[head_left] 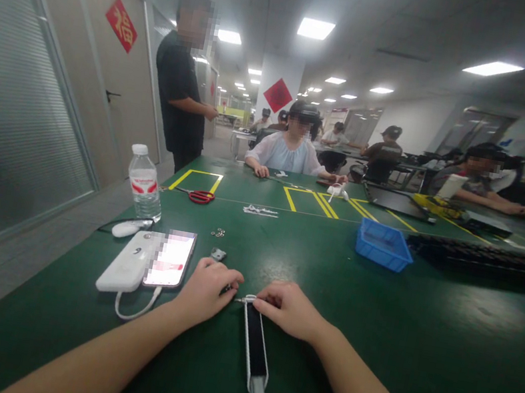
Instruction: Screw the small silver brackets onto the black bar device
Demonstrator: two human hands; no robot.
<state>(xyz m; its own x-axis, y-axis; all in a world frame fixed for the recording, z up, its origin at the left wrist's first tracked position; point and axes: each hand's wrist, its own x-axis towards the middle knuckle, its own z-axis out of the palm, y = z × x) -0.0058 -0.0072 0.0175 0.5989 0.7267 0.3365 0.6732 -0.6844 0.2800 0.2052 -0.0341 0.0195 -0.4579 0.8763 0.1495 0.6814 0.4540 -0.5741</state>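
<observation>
The slim black strip-shaped device with white edges [255,344] lies on the green counter [443,350] between the forearms, its pale lower end toward the wearer, the right hand [291,308] pinching its upper end in a narrow grip and the left hand [209,290] curled just beside it, whether holding anything I cannot tell. Green surface stretches broadly rightward toward the blue rectangular plastic tray [382,253], while room is tighter leftward, where a lit phone [176,269], a white rounded power bank [126,264] and a clear plastic bottle [144,184] line the counter's left edge.
</observation>
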